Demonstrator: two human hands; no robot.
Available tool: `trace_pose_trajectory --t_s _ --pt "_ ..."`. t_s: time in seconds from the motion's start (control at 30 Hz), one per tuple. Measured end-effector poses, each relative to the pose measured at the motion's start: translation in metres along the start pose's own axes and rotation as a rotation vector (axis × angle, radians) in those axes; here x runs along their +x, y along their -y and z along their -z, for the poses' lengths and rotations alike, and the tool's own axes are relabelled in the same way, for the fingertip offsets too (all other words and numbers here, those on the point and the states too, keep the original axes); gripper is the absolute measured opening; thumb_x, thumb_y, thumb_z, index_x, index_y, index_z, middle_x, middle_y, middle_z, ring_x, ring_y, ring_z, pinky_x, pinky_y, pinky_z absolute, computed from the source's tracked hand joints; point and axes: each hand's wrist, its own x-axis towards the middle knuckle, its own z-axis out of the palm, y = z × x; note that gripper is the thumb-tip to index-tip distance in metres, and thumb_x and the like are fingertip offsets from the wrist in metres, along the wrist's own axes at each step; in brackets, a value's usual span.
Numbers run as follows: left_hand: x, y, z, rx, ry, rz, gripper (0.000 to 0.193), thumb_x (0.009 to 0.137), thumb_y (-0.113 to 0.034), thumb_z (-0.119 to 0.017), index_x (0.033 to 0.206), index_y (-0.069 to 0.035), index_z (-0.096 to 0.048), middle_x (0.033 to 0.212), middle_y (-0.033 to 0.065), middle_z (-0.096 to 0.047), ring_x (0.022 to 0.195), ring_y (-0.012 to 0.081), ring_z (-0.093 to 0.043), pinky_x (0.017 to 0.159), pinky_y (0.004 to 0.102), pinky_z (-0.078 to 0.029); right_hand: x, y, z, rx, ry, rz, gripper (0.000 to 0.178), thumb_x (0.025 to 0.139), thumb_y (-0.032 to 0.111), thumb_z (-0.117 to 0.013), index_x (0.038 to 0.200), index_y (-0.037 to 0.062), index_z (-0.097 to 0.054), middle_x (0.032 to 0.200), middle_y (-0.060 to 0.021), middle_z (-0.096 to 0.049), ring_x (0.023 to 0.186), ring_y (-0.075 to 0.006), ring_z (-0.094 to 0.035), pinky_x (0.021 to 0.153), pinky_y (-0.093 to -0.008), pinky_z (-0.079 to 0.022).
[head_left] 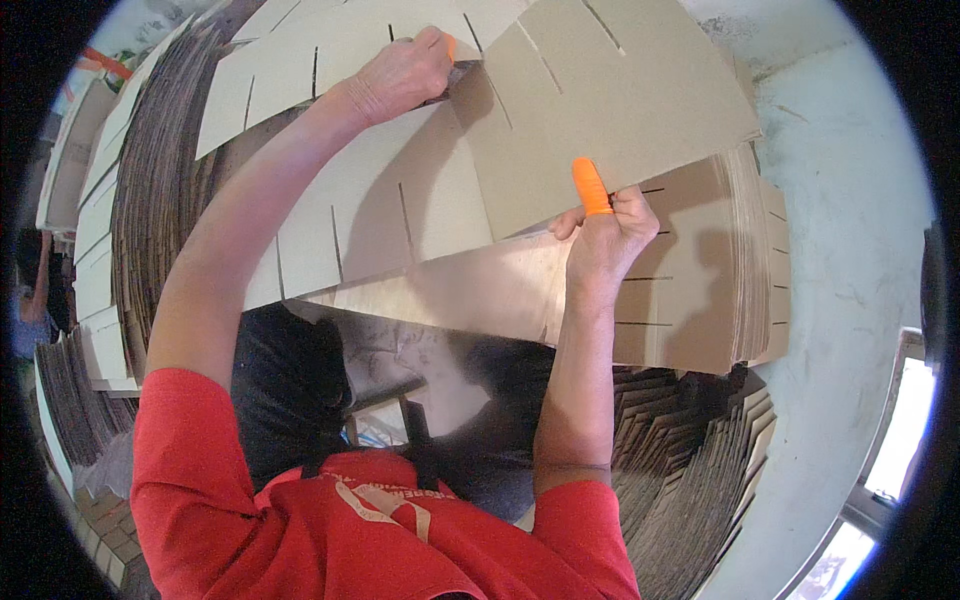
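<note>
Fingers [592,188] of right hand [605,240] and left hand [400,75] gripping, apparently, 1 slotted cardboard sheet [610,100]

A slotted cardboard sheet [610,110] lay atop a flat stack of sheets [700,290] on the right. More slotted sheets [360,200] spread to its left, with upright cardboard stacks [150,190] further left and another pile [690,460] below the flat stack.

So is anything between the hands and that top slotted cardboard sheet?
No, nothing visible. The left hand already grips the top cardboard sheet at its upper edge, and the right hand pinches its lower edge, above the cardboard stack.
</note>
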Motion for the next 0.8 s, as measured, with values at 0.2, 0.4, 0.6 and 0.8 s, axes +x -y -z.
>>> trace_pose_trajectory --t_s 0.2,0.4,0.6,0.8 --pt "-0.002 -0.021 0.023 -0.056 -0.052 -0.158 0.018 0.067 -0.011 -0.064 0.078 0.004 -0.065 0.089 0.0107 -0.057 0.093 0.0232 -0.054 0.063 0.0270 -0.055 0.001 -0.011 -0.001 0.060 -0.024 -0.012 0.036 0.081 -0.016 -0.052 0.060 0.0073 -0.034 0.052 0.0010 -0.041 0.039 -0.0083 -0.051 0.033 -0.0256 -0.038" --pt "-0.010 -0.074 0.071 -0.184 0.015 -0.262 0.018 0.065 -0.012 -0.064 0.074 0.004 -0.065 0.086 0.0125 -0.058 0.092 0.0234 -0.053 0.063 0.0260 -0.055 0.004 -0.021 0.007 -0.177 0.000 0.132 0.024 0.075 -0.019 -0.038 0.064 0.0011 -0.043 0.053 -0.0062 -0.049 0.038 -0.0120 -0.053 0.036 -0.0264 -0.045" --pt "-0.016 -0.077 0.076 -0.136 -0.066 -0.225 0.018 0.061 -0.011 -0.065 0.071 0.004 -0.064 0.079 0.0114 -0.056 0.085 0.0213 -0.051 0.056 0.0249 -0.053 0.001 -0.003 0.008 -0.090 0.004 -0.015 0.023 0.073 -0.017 -0.056 0.065 0.0026 -0.047 0.057 0.0014 -0.045 0.051 -0.0041 -0.047 0.040 -0.0249 -0.043" --pt "-0.012 -0.063 0.059 -0.025 -0.107 -0.103 0.018 0.058 -0.010 -0.065 0.068 0.005 -0.063 0.072 0.0092 -0.052 0.081 0.0191 -0.050 0.051 0.0225 -0.051 -0.002 0.018 0.005 -0.005 0.017 -0.007 0.022 0.077 -0.016 -0.054 0.067 0.0020 -0.049 0.056 -0.0001 -0.048 0.041 -0.0074 -0.050 0.035 -0.0234 -0.037"
